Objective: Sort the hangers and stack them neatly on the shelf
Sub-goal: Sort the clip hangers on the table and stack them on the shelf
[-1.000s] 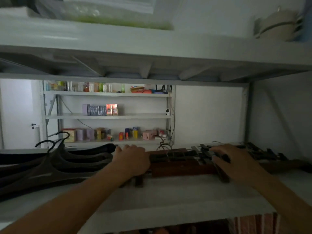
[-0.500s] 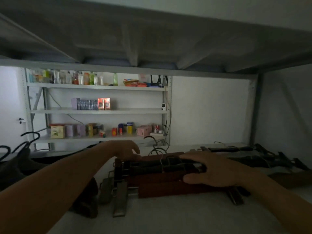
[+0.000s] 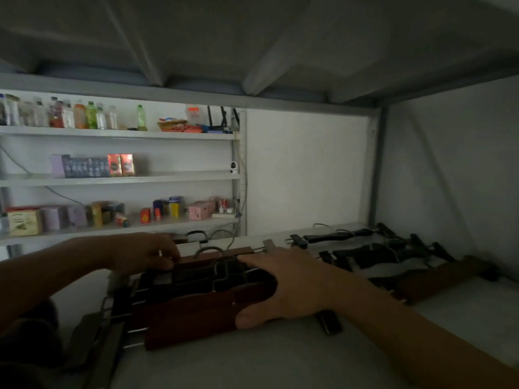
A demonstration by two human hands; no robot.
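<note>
A stack of brown wooden clip hangers lies flat on the white shelf, their metal hooks in the middle and metal clips sticking out at the left. My right hand grips the stack's right part, thumb along the front edge and fingers over the top. My left hand holds the back left of the stack with curled fingers. More dark clip hangers lie spread out to the right. One brown hanger reaches toward the right wall.
The upper shelf's underside hangs low overhead. A grey wall closes the right side. Across the room stands a white rack with bottles and boxes. A dark shape, hard to make out, fills the lower left corner.
The view has dropped under the upper shelf and come closer. Both hands have pulled the wooden stack nearer and leftward; the black hangers at the left have slid out of view.
</note>
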